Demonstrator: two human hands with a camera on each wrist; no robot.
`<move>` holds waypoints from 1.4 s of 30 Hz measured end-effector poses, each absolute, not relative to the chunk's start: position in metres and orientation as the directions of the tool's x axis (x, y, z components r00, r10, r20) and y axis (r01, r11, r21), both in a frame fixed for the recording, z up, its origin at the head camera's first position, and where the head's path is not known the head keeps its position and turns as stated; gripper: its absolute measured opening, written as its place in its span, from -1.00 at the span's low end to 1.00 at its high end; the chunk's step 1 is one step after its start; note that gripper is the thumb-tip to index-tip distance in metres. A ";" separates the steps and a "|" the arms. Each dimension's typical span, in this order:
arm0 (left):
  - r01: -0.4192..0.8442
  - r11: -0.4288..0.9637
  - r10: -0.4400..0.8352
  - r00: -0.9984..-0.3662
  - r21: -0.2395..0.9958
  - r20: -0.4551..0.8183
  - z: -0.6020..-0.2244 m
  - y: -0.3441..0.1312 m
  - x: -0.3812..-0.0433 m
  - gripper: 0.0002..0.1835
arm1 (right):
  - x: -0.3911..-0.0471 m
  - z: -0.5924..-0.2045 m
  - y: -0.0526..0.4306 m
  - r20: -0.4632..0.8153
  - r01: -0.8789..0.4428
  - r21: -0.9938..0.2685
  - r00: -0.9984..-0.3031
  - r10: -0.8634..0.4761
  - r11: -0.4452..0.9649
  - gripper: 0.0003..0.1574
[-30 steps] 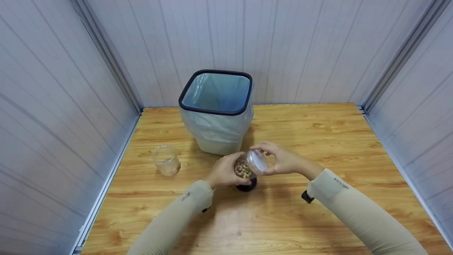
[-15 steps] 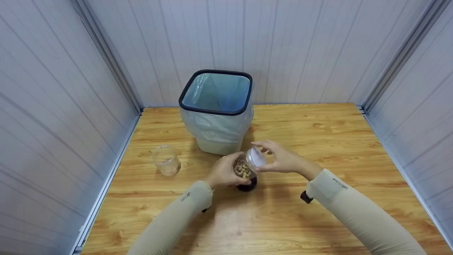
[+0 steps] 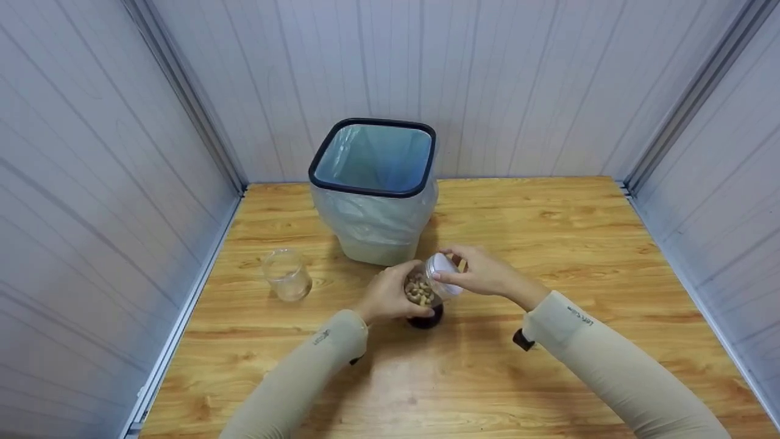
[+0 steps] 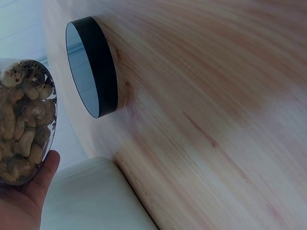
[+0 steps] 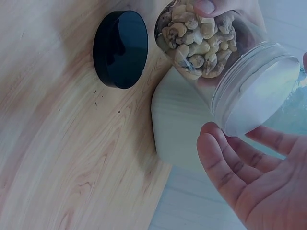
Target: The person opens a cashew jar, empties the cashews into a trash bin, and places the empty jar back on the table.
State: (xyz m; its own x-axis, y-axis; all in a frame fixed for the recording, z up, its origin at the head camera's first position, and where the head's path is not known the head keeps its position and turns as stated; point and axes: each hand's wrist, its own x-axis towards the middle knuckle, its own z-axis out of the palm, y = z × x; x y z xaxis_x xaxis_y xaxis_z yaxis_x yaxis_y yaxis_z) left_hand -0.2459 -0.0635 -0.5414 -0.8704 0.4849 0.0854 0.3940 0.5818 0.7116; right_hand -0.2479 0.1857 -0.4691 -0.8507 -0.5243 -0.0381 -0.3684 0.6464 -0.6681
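A clear plastic jar of cashews [image 3: 419,289] leans toward the right, its mouth covered by a white seal [image 5: 264,98]. My left hand [image 3: 387,294] grips the jar round its body, with a fingertip showing against the nuts in the right wrist view. At the mouth, my right hand [image 3: 481,271] holds the rim between thumb and fingers. The thumb overlaps the seal in the head view, while the other fingertips [image 5: 211,143] lie along the rim's edge. The jar's black lid [image 5: 122,49] rests on the table close by, partly hidden below the jar in the head view.
A bin [image 3: 372,228] with a dark square rim and a pale liner stands just behind the hands. To the left is a clear glass [image 3: 286,275]. White panel walls enclose the wooden table [image 3: 548,231] at the back and sides.
My right thumb has shifted up and left across the seal, and the right hand has drawn slightly left. The left hand and jar stay almost in place.
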 end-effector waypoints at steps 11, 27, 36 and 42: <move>0.392 0.585 0.490 -0.868 0.710 0.076 -0.541 -0.063 -0.245 0.11 | -0.249 -0.471 0.187 -0.029 -0.368 -0.669 -0.855 -0.518 0.646 -0.15; 0.410 0.588 0.497 -0.863 0.697 0.088 -0.542 -0.063 -0.245 0.10 | -0.250 -0.471 0.196 0.007 -0.470 -0.673 -0.777 -0.630 0.572 -0.09; 0.415 0.580 0.502 -0.860 0.701 0.093 -0.544 -0.065 -0.245 0.05 | -0.249 -0.470 0.198 0.081 -0.541 -0.703 -0.706 -0.703 0.461 -0.02; 0.419 0.583 0.502 -0.859 0.696 0.096 -0.544 -0.066 -0.246 0.05 | -0.249 -0.470 0.197 0.075 -0.540 -0.711 -0.695 -0.715 0.451 -0.03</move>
State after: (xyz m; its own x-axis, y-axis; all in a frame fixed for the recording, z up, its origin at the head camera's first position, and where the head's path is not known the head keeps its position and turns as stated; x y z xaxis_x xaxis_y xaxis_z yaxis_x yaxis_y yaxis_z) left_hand -0.2455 -0.0656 -0.5437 -0.8594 0.5022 0.0960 0.4187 0.5833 0.6960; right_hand -0.2495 0.1971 -0.4704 -0.6955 -0.7146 0.0751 -0.5401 0.4510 -0.7105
